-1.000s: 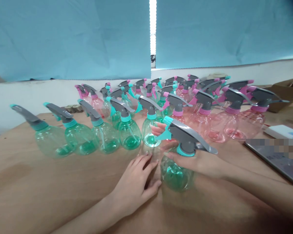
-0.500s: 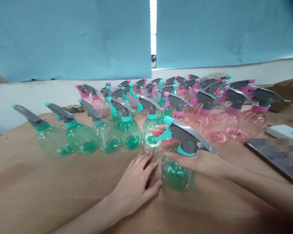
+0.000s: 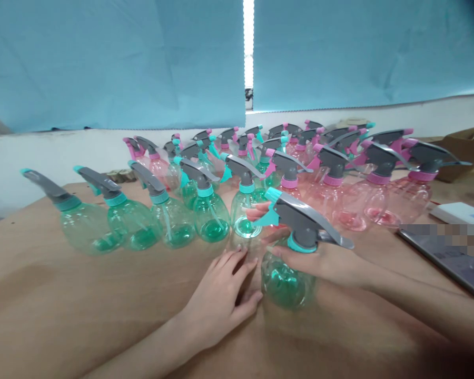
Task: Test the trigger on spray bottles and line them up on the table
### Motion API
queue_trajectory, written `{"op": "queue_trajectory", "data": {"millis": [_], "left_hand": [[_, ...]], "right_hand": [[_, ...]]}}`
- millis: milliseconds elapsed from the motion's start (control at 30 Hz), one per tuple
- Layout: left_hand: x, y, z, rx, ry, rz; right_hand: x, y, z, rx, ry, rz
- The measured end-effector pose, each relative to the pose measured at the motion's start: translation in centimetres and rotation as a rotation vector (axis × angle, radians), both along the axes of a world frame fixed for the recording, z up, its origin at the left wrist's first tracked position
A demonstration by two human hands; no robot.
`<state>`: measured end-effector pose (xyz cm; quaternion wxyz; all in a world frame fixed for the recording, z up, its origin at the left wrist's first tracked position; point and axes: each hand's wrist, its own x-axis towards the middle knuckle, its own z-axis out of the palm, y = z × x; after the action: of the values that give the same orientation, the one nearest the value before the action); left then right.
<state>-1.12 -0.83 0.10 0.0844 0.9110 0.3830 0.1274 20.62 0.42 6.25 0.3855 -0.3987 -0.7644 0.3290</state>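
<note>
My right hand (image 3: 319, 263) is wrapped round the shoulder of a clear green spray bottle (image 3: 286, 284), just under its turquoise collar. The bottle stands upright, its grey sprayer head tipped with a turquoise nozzle that points left. Some of my right fingers are hidden behind the bottle. Flat on the table, my left hand (image 3: 223, 289) lies just left of this bottle with its fingers apart and nothing in them. Beyond the hands runs a row of green spray bottles (image 3: 212, 218), with pink spray bottles (image 3: 351, 205) on the right.
More green and pink bottles crowd behind the front row. At the right lie a dark tablet-like device (image 3: 438, 258) and a white box (image 3: 460, 213), with an open cardboard box (image 3: 462, 155) behind. Blue blinds (image 3: 114, 63) hang over the window above the wooden table (image 3: 82, 316).
</note>
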Motion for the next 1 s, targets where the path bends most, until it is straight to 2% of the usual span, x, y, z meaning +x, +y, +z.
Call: {"op": "queue_trajectory", "data": {"millis": [467, 700, 1000], "left_hand": [[-0.01, -0.02, -0.04, 0.007, 0.003, 0.005], [0.09, 0.07, 0.05, -0.012, 0.010, 0.005], [0.13, -0.04, 0.21, -0.016, 0.006, 0.009]], "right_hand": [[0.03, 0.24, 0.10, -0.089, 0.023, 0.084], [-0.38, -0.21, 0.64, -0.043, 0.047, 0.003], [-0.31, -0.40, 0.66, -0.001, 0.071, 0.030]]}}
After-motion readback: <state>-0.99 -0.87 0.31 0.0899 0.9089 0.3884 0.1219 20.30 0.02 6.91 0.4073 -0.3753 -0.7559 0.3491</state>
